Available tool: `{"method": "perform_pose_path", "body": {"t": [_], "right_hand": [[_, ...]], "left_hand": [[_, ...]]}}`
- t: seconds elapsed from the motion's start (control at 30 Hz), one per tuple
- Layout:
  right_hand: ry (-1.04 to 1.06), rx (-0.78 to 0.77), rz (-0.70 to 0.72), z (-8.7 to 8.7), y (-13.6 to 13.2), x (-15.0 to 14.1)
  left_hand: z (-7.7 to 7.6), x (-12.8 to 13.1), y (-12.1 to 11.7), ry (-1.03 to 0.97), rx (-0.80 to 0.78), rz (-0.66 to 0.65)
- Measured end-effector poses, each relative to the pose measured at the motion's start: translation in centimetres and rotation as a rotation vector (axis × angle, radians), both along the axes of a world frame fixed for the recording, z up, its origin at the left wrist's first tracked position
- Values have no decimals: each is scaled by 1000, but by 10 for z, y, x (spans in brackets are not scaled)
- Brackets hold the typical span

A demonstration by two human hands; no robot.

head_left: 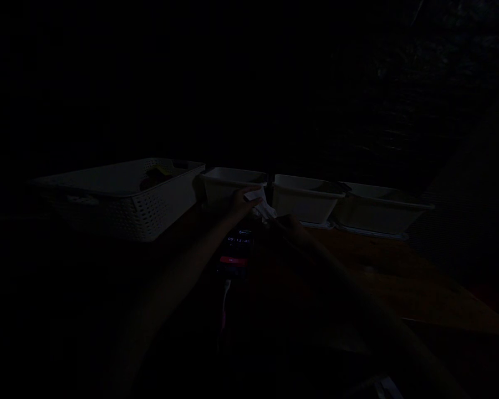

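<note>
The scene is very dark. A thin, white, crumpled piece is between my hands, just in front of the small tubs; whether it is paper, cloth or plastic I cannot tell. My left hand is closed on its upper left part, with the thumb across it. At its lower right end, my right hand is closed on the edge, with the fingers mostly lost in shadow. Below the hands a lit phone lies on the wooden table, showing a running timer and a red button.
At the left stands a large white perforated basket with dim yellowish and reddish contents. Along the back are a left tub, a middle tub and a right tub. A white cable runs from the phone towards me.
</note>
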State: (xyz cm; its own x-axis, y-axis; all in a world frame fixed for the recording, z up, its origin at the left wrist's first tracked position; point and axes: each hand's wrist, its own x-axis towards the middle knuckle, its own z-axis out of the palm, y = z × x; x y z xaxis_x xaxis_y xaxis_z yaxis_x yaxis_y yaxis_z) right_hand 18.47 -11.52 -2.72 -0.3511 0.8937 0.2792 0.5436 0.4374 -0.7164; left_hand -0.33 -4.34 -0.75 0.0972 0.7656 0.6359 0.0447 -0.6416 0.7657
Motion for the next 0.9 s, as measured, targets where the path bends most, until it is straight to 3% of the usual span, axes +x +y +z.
{"method": "perform_pose_path", "body": {"t": [0.43, 0.9], "right_hand": [[-71, 21, -14, -3, 3, 2], [-12, -9, 75, -8, 7, 3]], "left_hand": [[2, -3, -1, -28, -23, 12], [5, -4, -3, -11, -19, 32]]}}
